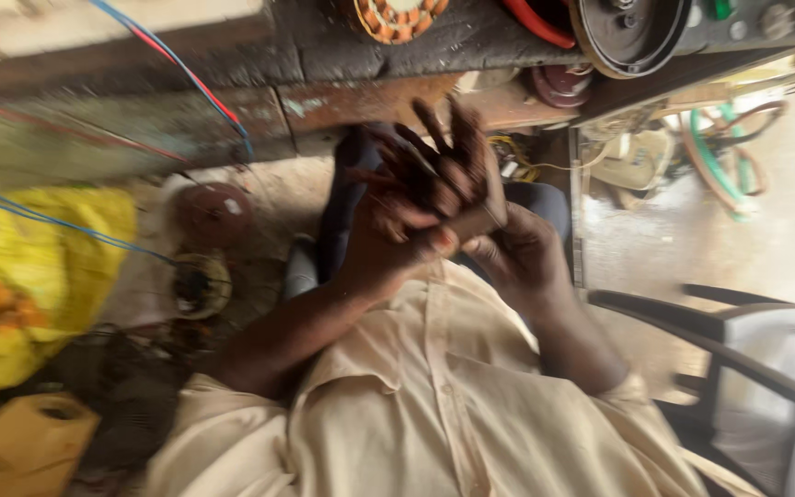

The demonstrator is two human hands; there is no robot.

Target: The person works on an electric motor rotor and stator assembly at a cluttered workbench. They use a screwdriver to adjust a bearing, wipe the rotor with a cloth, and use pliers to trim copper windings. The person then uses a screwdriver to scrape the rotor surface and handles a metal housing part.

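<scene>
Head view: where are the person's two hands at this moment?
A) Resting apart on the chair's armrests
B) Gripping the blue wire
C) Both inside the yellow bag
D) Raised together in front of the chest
D: the left hand and right hand meet above the cream shirt, clear of the yellow bag and the black chair.
</scene>
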